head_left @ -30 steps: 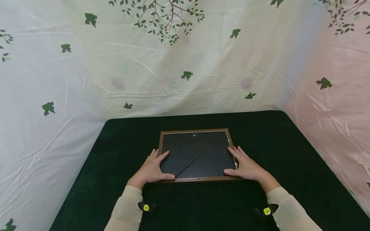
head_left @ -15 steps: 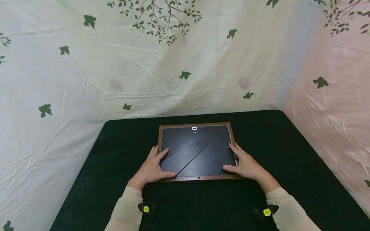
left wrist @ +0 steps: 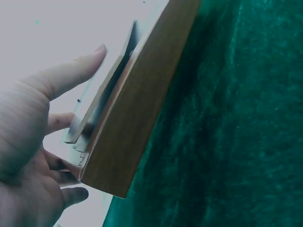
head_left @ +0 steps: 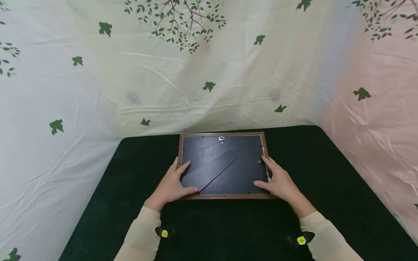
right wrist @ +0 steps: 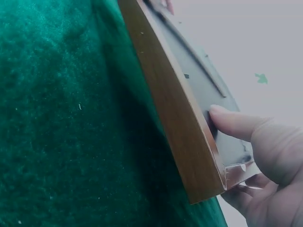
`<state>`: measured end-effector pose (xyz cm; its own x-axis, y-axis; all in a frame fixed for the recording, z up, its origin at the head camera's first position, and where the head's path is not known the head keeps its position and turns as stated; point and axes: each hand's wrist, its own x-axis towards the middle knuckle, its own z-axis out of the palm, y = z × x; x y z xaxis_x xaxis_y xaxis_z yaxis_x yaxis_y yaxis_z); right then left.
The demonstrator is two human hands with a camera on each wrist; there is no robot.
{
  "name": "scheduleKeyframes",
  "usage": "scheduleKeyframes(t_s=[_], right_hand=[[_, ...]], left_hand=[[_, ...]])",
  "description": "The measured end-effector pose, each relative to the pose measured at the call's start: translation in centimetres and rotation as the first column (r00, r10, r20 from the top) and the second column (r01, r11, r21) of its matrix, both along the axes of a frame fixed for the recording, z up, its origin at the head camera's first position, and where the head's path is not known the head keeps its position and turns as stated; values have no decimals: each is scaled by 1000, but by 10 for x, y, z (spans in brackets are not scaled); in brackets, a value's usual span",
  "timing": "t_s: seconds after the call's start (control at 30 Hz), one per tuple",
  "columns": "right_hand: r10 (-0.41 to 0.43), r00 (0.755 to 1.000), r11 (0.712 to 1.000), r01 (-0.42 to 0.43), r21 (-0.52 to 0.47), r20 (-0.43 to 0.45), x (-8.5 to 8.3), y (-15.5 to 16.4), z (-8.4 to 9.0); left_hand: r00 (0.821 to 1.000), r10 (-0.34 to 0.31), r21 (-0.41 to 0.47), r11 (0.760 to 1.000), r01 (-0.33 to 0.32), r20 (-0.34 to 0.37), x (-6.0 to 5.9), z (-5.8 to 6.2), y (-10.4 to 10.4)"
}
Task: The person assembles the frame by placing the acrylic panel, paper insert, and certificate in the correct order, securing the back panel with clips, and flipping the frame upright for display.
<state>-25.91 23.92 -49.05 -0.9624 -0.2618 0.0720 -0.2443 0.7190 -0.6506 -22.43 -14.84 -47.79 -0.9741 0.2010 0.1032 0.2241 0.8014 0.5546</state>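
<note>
A brown wooden picture frame (head_left: 225, 197) shows its dark backing board (head_left: 238, 177) in the head view. My left hand (head_left: 170, 184) grips its left side, thumb over the near left corner of the back. At the opposite side my right hand (head_left: 280, 182) holds the frame, its thumb lying on the back and the other fingers round the outer edge. A flat stand leg (left wrist: 97, 101) sticks out slightly from the back in the left wrist view. Near the top edge sits a small metal hanger (head_left: 221, 139). The fingertips beneath the frame are hidden.
Dark green cloth covers the table (head_left: 313, 156), with rounded far corners. Behind it hangs a pale curtain (head_left: 156, 83) printed with leaves, turning pink on the right side. The frame's upper edge overlaps the table's back edge in the head view.
The frame has come up in the head view, its top edge rising more than its bottom edge, so more of the back faces me. Both hands have kept their hold and moved up with it.
</note>
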Motion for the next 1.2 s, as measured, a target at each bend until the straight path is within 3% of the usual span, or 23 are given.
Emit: scheduleKeyframes(t_s=[0.3, 0.57, 0.7, 0.9, 1.2], right_hand=[[-25, 994, 999, 22, -25, -105, -7, -3, 16], [-33, 983, 999, 35, 9, -179, -15, -7, 20], [-30, 965, 999, 35, 17, -260, -21, -10, 19], [-17, 915, 1000, 23, 10, -403, -39, -15, 17], [-28, 892, 999, 46, 29, -451, -63, -21, 12]], left_hand=[[998, 11, 39, 999, -9, -61, -9, 14, 7], [995, 19, 46, 999, -14, -96, -15, 15, 13], [992, 21, 27, 999, -18, -128, -21, 14, 11], [978, -5, 11, 1000, 8, -207, -35, 14, 6], [943, -24, -29, 999, 15, -331, -60, 12, 1]])
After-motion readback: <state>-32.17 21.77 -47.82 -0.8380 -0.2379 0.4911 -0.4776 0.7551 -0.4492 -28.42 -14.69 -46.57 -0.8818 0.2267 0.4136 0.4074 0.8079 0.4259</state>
